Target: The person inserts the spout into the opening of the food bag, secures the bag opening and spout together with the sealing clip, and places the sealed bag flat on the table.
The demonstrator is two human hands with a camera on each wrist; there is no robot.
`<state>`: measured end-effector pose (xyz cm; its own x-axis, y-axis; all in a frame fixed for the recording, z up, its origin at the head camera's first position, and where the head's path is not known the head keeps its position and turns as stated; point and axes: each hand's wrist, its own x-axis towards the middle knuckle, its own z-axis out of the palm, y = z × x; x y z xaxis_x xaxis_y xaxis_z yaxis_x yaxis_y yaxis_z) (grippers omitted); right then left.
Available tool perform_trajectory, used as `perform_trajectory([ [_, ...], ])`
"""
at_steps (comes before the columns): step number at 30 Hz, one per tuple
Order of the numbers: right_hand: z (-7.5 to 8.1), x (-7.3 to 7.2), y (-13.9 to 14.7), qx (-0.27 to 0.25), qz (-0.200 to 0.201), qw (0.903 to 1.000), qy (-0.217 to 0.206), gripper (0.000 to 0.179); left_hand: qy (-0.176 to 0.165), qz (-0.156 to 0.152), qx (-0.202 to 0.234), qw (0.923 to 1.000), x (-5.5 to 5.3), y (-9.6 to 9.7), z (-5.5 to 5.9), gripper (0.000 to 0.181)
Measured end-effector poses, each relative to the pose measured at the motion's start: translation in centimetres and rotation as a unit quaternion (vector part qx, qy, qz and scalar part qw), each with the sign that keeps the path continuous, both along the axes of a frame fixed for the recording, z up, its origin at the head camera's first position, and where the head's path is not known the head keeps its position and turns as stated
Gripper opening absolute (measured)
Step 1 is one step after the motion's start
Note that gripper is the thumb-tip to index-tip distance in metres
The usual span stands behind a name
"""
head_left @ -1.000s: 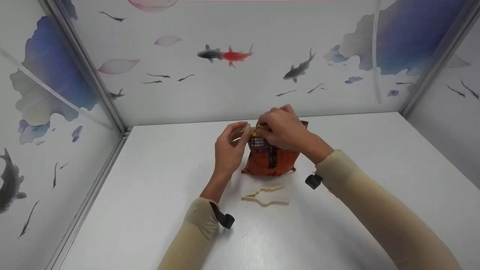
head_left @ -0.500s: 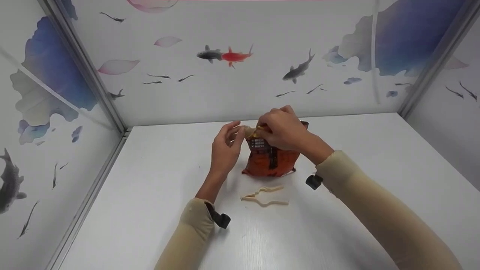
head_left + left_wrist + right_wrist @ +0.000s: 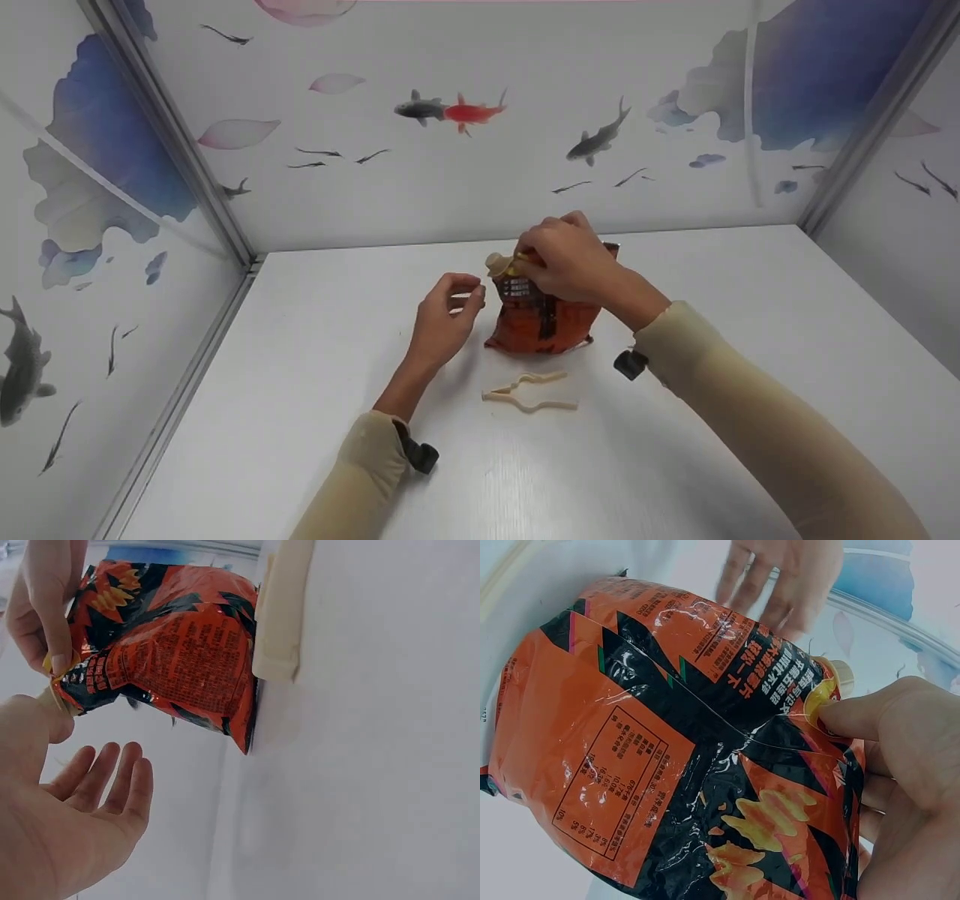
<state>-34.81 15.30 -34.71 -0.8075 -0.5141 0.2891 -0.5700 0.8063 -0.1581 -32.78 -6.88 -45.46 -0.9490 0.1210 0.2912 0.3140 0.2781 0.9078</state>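
Observation:
An orange-red and black snack bag (image 3: 541, 330) with chip pictures stands on the table. My right hand (image 3: 564, 255) pinches the bag's gathered top, its thumb on the yellow edge in the right wrist view. From the bag's upper left corner juts a beige cap-like piece (image 3: 496, 264); how it is fixed there is hidden. My left hand (image 3: 444, 319) is just left of the bag, apart from it, fingers loosely bent with nothing between them. In front of the bag lies a beige two-armed clip (image 3: 551, 406), its arms spread.
The white table (image 3: 315, 420) meets a back wall (image 3: 337, 202) printed with fish and petals, close behind the bag. Side panels with metal posts (image 3: 180, 150) stand left and right. A small black wrist camera (image 3: 421, 456) is strapped to the left sleeve.
My left hand has come off the beige piece and moved down and left, leaving that piece in plain sight. My right hand and the bag have barely moved. The two-armed clip lies still.

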Motion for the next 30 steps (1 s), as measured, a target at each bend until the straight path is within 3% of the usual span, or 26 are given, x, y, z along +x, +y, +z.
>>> perform_trajectory([
  [5, 0.0, 0.1, 0.0, -0.003, 0.007, 1.0, 0.005, 0.013, -0.003, -0.044, -0.063, 0.997, 0.6, -0.8, -0.2, 0.014],
  [10, 0.0, 0.1, 0.1, -0.006, 0.014, 0.9998, 0.015, 0.013, 0.016, -0.108, -0.138, 0.9845, 1.5, -1.2, 0.1, 0.01],
  [15, -0.2, 0.1, 0.1, -0.004, 0.016, 0.9997, 0.016, 0.013, 0.043, -0.199, -0.206, 0.957, 2.0, -1.6, 0.4, 0.009],
  [20, 0.0, 0.2, 0.1, -0.003, 0.016, 0.9998, 0.008, 0.013, 0.027, -0.277, -0.269, 0.9221, 2.5, -1.9, 0.6, 0.009],
  [24, 0.1, 0.3, 0.1, -0.001, 0.016, 0.9999, 0.005, 0.013, 0.012, -0.312, -0.301, 0.9013, 2.8, -1.6, 0.6, 0.012],
  [30, 0.1, 0.4, 0.1, 0.004, 0.019, 0.9997, 0.015, 0.013, 0.0, -0.326, -0.331, 0.8853, 3.2, -1.0, 0.6, 0.018],
])
